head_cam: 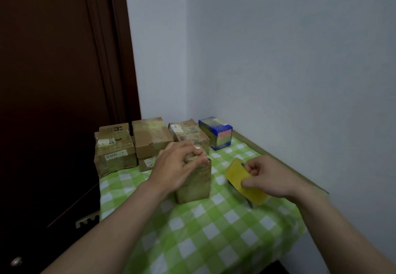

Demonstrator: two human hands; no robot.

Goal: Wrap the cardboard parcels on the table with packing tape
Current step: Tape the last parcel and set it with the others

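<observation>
A table [276,159] covered by a green-and-white checked cloth [214,241] is set into a corner of pale walls [278,59], with a dark brown door [53,81] at the left. A cardboard parcel [198,186] is stood near the cloth's middle, its top gripped by the curled left hand [177,166]. Just beside it, yellow packing tape [236,172] is pinched in the right hand [264,177]. More parcels [150,136] and a blue box [216,132] are lined along the far edge.

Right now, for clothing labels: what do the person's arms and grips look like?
The left grip and right grip are bare hands: no gloves, rings or watch visible. The left forearm and right forearm are bare to the frame edge, no sleeves.
</observation>
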